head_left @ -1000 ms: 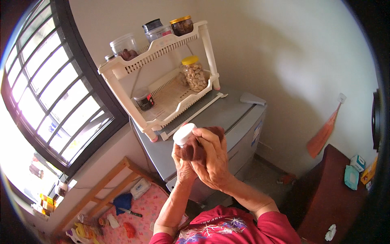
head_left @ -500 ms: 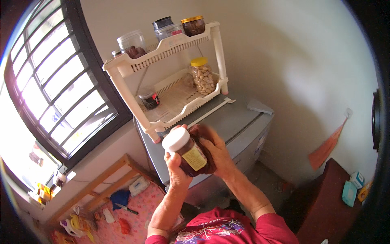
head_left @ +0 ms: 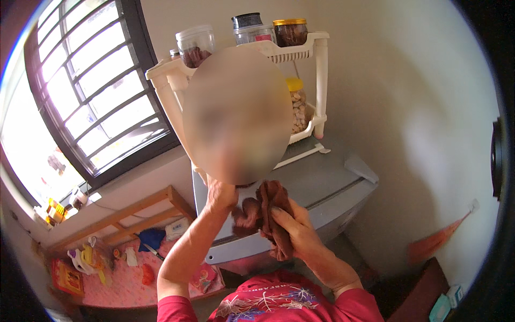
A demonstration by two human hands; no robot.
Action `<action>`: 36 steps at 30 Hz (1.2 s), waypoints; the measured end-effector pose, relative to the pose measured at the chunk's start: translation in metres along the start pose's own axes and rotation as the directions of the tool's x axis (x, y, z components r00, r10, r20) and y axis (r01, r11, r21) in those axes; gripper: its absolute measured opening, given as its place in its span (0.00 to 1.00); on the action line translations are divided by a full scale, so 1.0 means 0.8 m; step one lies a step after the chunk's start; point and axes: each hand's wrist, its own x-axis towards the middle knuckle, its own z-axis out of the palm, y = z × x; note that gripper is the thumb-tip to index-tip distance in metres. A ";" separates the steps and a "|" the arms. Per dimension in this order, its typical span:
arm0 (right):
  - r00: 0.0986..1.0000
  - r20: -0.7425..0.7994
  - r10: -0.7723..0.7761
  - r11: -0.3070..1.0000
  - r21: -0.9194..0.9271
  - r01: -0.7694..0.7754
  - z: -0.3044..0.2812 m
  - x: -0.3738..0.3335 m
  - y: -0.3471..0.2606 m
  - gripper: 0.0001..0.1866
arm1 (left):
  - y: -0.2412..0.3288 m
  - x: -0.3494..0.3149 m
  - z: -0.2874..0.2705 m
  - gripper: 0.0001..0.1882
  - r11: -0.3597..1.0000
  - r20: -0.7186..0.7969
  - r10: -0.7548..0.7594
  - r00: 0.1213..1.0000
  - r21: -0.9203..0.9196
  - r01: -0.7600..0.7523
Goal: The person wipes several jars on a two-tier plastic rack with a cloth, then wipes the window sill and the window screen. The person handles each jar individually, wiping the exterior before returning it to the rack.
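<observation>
My right hand point(head_left: 300, 222) is closed around a crumpled brown cloth point(head_left: 272, 206), which hangs in folds over the grey cabinet-like top. My left hand point(head_left: 221, 194) is raised in front of the white plastic shelf rack point(head_left: 322, 80). A blurred oval covers its fingers and most of what they hold. Only a dark lower edge of the jar point(head_left: 247, 185) peeks out beside the hand, with a faint yellowish patch inside the blur. The rack's lower tier is largely hidden behind that blur.
Jars stand on the rack's top tier, including a clear jar point(head_left: 195, 45) and a gold-lidded one point(head_left: 290, 33). A yellow-lidded jar of nuts point(head_left: 298, 107) is below. Left are a barred window point(head_left: 102, 80) and a pink-covered bench point(head_left: 129, 284) holding a knife point(head_left: 154, 251).
My left hand has moved up toward the rack with the white-lidded jar, away from the cloth. The brown cloth stays in my right hand, now apart from the jar. The view has shifted.
</observation>
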 end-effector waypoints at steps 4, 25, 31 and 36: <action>0.953 -0.030 -0.302 0.911 -0.303 0.279 -0.046 0.003 -0.010 0.16 | -0.009 0.053 0.014 0.23 0.920 0.193 -0.125 0.973 -0.344 0.186; 0.924 0.142 -0.355 0.502 -0.805 0.316 -0.160 0.016 -0.023 0.18 | -0.181 0.320 0.013 0.44 0.749 -0.050 0.239 0.970 0.646 -0.151; 0.919 0.151 -0.363 0.511 -0.793 0.332 -0.160 0.018 -0.026 0.18 | -0.222 0.354 0.005 0.46 0.717 -0.030 0.281 0.959 0.671 -0.189; 0.863 0.130 -0.488 0.460 -0.802 0.381 -0.155 0.021 -0.026 0.16 | -0.215 0.336 0.036 0.45 0.726 -0.056 0.201 0.978 0.679 -0.111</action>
